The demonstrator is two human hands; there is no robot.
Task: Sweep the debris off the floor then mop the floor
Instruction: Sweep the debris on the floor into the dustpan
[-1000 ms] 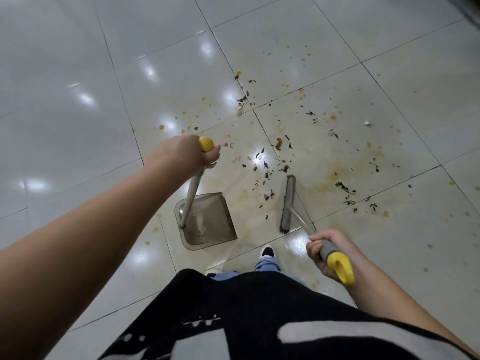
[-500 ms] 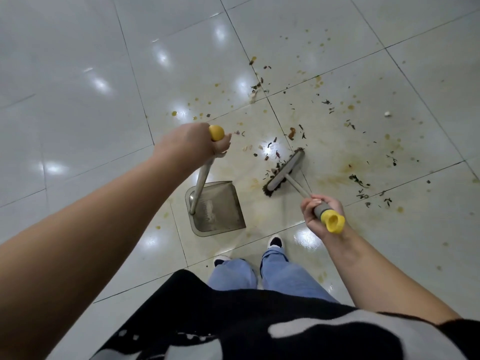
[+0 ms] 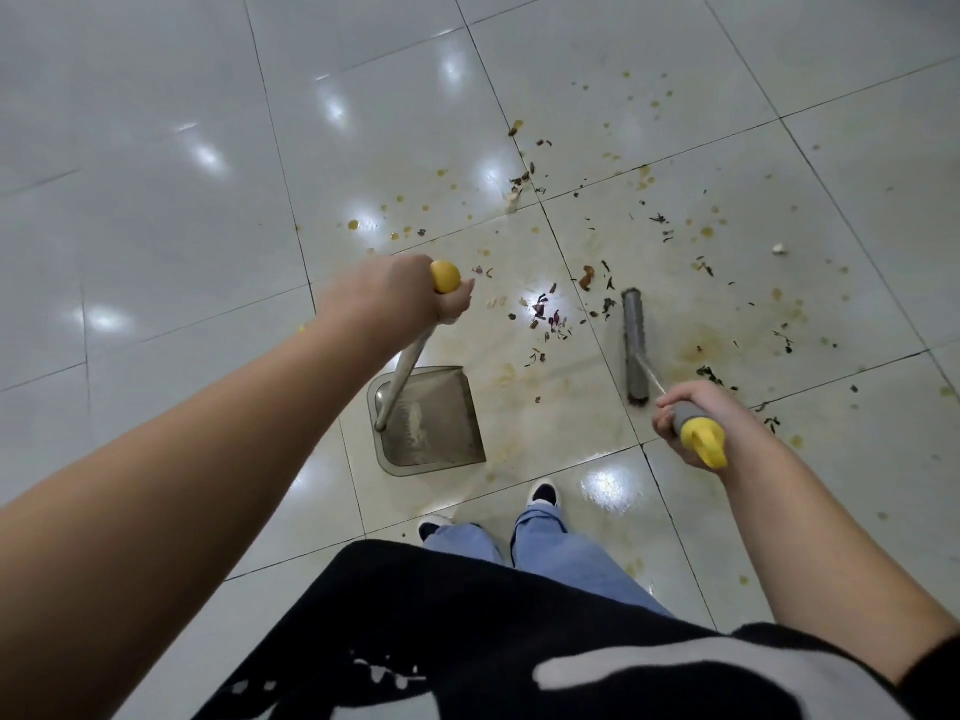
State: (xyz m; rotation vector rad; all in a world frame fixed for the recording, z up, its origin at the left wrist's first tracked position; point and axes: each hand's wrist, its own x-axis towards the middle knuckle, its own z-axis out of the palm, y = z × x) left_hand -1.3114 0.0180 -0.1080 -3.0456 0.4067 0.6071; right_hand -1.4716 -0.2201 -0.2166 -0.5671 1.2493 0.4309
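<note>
Head view: left hand [image 3: 395, 293] fingers clamp dustpan [image 3: 428, 420] handle, right hand [image 3: 693, 426] fingers broom [image 3: 636, 350] (debris [image 3: 545, 314] between).

Person seen from above, head-cam view. Both arms bare from forearm to hand; left hand [image 3: 395, 293] and right hand [image 3: 696, 418] bare, no gloves, no rings or watch visible. Black top [image 3: 467, 631] with white/grey print: a broad pale rounded band across the lower right, small jagged white marks lower centre. A black sleeve edge [image 3: 935, 662] shows at the right arm's upper end; left sleeve out of view. Light blue loose jeans [image 3: 550, 543], wide legs bunching over the feet. Dark shoes [image 3: 543, 492] with white toe caps, only the tips visible.
</note>
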